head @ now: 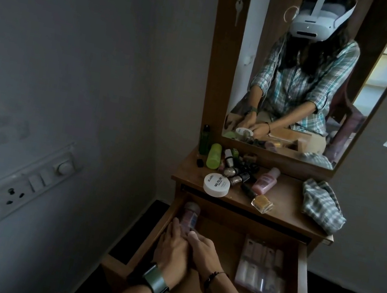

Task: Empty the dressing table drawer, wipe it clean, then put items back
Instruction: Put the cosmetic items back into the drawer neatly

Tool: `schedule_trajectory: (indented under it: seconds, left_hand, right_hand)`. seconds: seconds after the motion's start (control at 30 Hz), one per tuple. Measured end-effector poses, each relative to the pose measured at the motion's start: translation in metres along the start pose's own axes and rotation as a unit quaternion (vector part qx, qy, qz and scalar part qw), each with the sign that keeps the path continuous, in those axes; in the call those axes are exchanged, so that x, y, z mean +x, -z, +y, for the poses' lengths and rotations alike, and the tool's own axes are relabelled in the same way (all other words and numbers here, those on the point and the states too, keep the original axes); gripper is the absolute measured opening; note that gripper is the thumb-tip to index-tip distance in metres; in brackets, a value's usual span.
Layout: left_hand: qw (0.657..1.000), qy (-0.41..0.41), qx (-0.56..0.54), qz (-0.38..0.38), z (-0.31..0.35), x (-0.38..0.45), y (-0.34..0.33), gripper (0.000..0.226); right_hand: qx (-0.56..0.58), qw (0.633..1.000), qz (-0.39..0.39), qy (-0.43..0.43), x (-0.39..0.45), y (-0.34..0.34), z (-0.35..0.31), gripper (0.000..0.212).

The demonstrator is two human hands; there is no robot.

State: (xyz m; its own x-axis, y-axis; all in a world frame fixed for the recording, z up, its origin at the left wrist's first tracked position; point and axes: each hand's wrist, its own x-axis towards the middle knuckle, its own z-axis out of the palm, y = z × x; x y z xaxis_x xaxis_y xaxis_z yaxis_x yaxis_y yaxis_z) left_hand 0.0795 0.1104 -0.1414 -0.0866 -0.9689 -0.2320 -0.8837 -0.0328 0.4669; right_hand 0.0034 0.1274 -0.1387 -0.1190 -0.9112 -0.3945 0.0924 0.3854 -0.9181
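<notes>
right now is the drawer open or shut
Open: the drawer is pulled out, showing a pink bottle and a clear packet inside.

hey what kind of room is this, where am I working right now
Most likely a bedroom or dressing corner at home: a wooden dressing table with an upright mirror, nail polish bottles clustered on its top, and its open wooden drawer.

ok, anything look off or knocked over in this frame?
Nothing spilled or damaged. The tabletop clutter is messy: the green bottle, the pink bottle and the gold nail polish lie on their sides near the white jar. The checked cloth sits crumpled at the right edge. Both hands, left hand and right hand, are at a pink bottle in the drawer.
</notes>
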Motion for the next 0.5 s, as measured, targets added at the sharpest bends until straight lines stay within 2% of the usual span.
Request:
schedule_trajectory:
  seconds: [0.1,0.17,0.27,0.4,0.5]
  left_hand:
    - [0.995,-0.096,0.000,0.009,0.008,0.001,0.010,0.051]
    - [0.992,-0.120,0.028,0.041,0.014,0.007,0.018,0.053]
    - [0.984,-0.160,-0.020,0.081,0.030,0.020,0.035,0.059]
    - [0.973,-0.188,-0.060,0.121,0.062,0.046,0.054,0.078]
    - [0.977,-0.166,-0.018,0.131,0.083,0.067,0.057,0.097]
  right_hand:
    - [-0.014,0.997,0.054,0.051,0.000,0.003,0.000,0.022]
    - [-0.049,0.987,0.124,0.091,0.000,0.007,0.000,0.024]
    - [-0.058,0.970,0.186,0.148,-0.004,0.015,-0.004,0.022]
    - [-0.069,0.955,0.222,0.186,-0.011,0.023,-0.003,0.020]
    - [-0.068,0.950,0.242,0.186,-0.016,0.027,0.003,0.018]
